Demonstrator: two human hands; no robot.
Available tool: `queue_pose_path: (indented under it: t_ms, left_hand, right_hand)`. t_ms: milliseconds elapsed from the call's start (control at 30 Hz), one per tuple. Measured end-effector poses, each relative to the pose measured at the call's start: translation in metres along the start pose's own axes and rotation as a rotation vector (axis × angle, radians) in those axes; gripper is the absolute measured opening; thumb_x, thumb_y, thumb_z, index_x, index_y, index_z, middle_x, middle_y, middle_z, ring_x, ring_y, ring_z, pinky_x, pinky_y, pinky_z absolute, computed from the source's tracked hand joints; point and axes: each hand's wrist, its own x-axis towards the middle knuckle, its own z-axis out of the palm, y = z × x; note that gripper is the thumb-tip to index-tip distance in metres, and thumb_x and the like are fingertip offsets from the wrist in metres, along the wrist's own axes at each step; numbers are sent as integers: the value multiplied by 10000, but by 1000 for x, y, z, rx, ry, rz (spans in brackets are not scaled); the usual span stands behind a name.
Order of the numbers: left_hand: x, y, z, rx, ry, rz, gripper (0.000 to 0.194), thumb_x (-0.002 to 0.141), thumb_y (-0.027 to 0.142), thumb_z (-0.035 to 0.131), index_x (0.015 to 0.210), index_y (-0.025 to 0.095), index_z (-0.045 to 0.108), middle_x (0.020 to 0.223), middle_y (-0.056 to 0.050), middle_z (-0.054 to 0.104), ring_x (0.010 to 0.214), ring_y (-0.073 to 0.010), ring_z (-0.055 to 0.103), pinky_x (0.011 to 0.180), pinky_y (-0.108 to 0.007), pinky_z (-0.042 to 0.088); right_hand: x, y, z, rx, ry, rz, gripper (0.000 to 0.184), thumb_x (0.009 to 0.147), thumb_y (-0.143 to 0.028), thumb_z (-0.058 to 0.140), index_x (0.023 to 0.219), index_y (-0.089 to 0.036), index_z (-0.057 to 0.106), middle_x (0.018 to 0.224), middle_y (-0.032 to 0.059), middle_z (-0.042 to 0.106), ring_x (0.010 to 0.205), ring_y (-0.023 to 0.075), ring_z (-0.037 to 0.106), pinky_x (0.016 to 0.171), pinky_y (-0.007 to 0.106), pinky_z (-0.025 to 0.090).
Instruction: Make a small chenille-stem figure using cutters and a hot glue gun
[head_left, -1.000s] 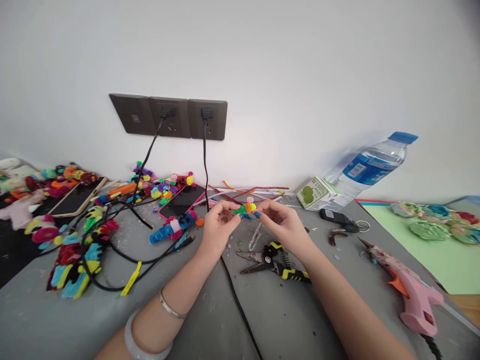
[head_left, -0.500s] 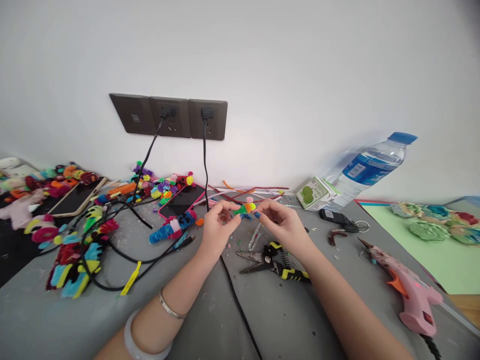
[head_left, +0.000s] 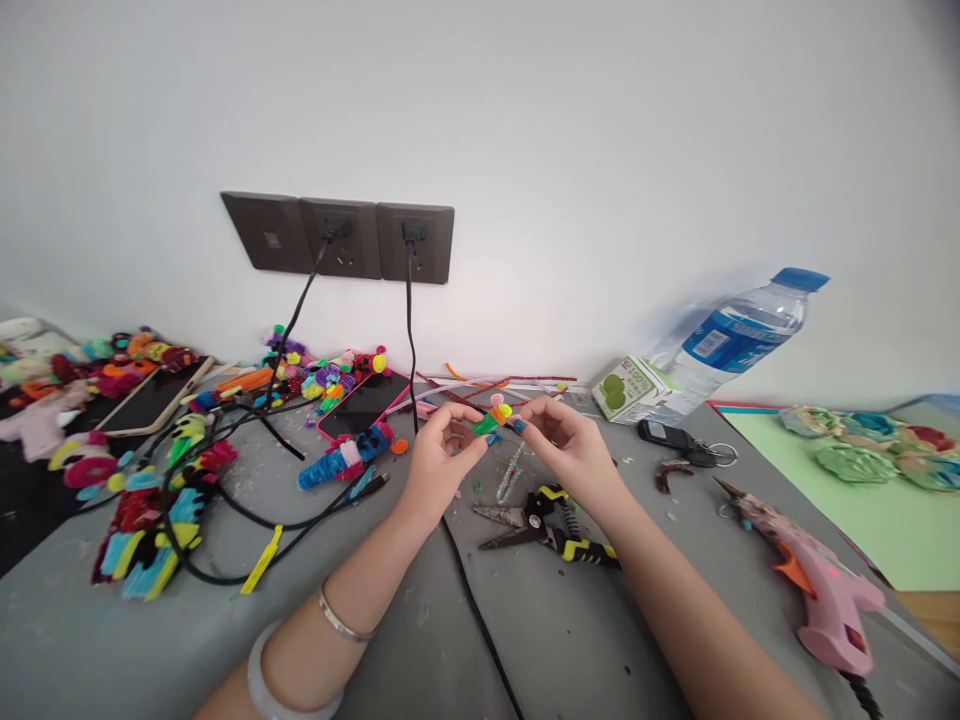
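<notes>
Between my two hands is a small pipe-cleaner figure point(head_left: 493, 415), green at its left end, with orange, yellow and pink parts at the right. My left hand point(head_left: 444, 450) pinches the green end between thumb and fingers. My right hand point(head_left: 559, 440) is closed with its fingertips at the orange and yellow end; exactly what they grip is partly hidden. Both hands hover over the grey table point(head_left: 420, 640). Just below them lie wire-cutting pliers point(head_left: 536, 522) with black and yellow handles, jaws pointing left, and a clear beaded strip point(head_left: 511, 474).
A pink glue gun point(head_left: 832, 600) lies at the right, near car keys point(head_left: 679, 441). A water bottle point(head_left: 742, 335) leans on the wall beside a small green-white box point(head_left: 630, 388). Black cables point(head_left: 469, 590) cross the table. Pipe-cleaner crafts point(head_left: 161, 520) and a phone point(head_left: 367, 405) lie left.
My left thumb has shifted up against the green end of the figure, and the figure is tilted slightly more. Both hands stay in nearly the same place.
</notes>
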Motion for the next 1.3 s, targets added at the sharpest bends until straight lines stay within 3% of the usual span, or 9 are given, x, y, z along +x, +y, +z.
queue_pose_path:
  t_ms: [367, 633, 1067, 1300]
  left_hand:
    - [1, -2, 3, -94, -47, -27, 209, 689, 225, 732, 851, 170, 614, 898, -51, 661, 824, -157, 631, 721, -260, 521]
    - [1, -3, 2, -91, -42, 43, 148, 724, 133, 668, 864, 171, 636, 935, -57, 693, 901, -169, 659, 812, -294, 530]
    - [0, -1, 1, -41, -21, 87, 97, 759, 145, 648, 851, 174, 638, 896, -49, 680, 893, -164, 647, 819, -285, 532]
    - [0, 0, 1, -27, -10, 97, 101, 776, 169, 642, 876, 178, 650, 917, -53, 678, 921, -172, 643, 836, -296, 534]
  right_hand:
    - [-2, -7, -1, -43, 24, -137, 179, 892, -391, 581, 853, -217, 565, 746, 20, 540, 666, 160, 477, 600, 293, 377]
    - [-4, -13, -3, -71, -7, -198, 210, 902, -419, 580, 858, -215, 604, 796, 37, 562, 664, 162, 475, 610, 302, 383]
    - [-7, -22, -2, -205, -35, -314, 102, 895, -191, 525, 821, -223, 588, 778, 30, 571, 652, 152, 480, 589, 293, 364]
    - [-7, -20, -2, -197, -54, -277, 88, 905, -197, 520, 850, -215, 586, 806, 36, 573, 670, 151, 491, 603, 290, 377]
